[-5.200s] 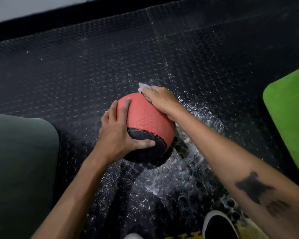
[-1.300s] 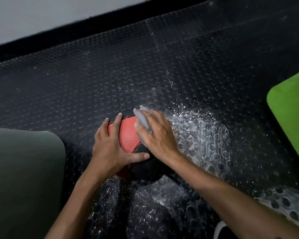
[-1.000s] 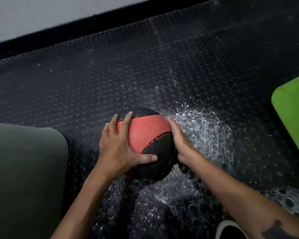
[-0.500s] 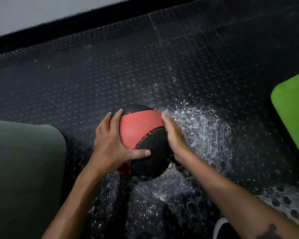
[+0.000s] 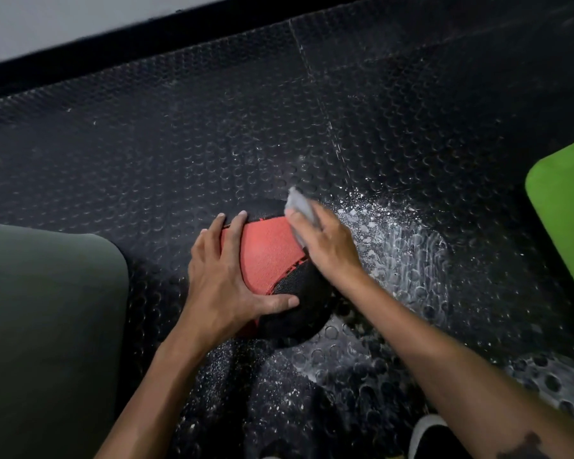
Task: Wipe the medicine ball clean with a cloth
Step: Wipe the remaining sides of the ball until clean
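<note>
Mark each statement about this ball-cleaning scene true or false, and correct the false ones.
1. The left hand rests on the medicine ball. True.
2. The right hand holds a grey cloth against the ball. True.
3. The ball is blue and white. False: it is red and black.
4. The ball sits on a wooden table. False: it sits on a black studded floor mat.
5. A green mat lies at the right edge. True.
</note>
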